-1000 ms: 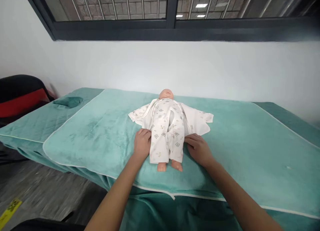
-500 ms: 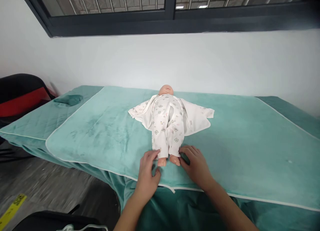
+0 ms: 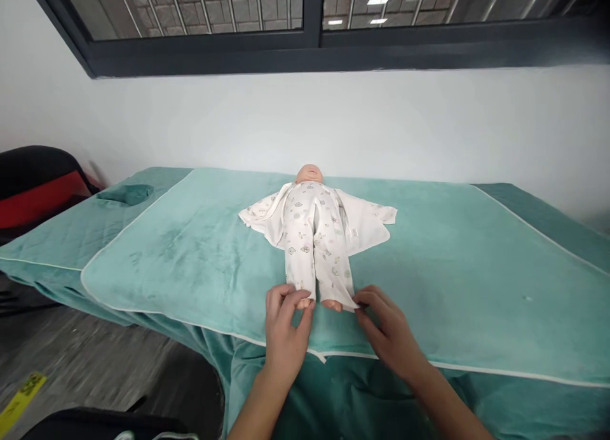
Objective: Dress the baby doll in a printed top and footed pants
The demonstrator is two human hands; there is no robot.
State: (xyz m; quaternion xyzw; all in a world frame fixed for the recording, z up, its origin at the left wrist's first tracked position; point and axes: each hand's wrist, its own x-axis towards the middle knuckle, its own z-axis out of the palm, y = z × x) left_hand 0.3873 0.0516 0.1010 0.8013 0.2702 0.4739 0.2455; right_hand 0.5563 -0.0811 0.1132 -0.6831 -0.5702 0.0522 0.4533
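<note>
A baby doll (image 3: 309, 173) lies on its back on a green padded bed cover, head toward the wall and feet toward me. White printed trousers (image 3: 301, 237) cover its body and legs, with the toes showing below the cuffs. A white printed top (image 3: 365, 224) is spread open on both sides of it. My left hand (image 3: 287, 329) has its thumb and fingers closed at the left cuff, close against the foot. With thumb and fingertips, my right hand (image 3: 391, 332) pinches the outer corner of the right cuff, pulled out sideways from the foot.
The green bed cover (image 3: 452, 268) has white piping and hangs over the near edge. A face hole (image 3: 124, 195) is at the bed's left end. Beside it stands a black and red chair (image 3: 42, 189). Behind are a white wall and a dark window frame (image 3: 200, 56).
My right hand has moved outward and now pulls the right cuff wider. My left thumb has closed up toward the fingers at the left cuff. The camera view has shifted slightly.
</note>
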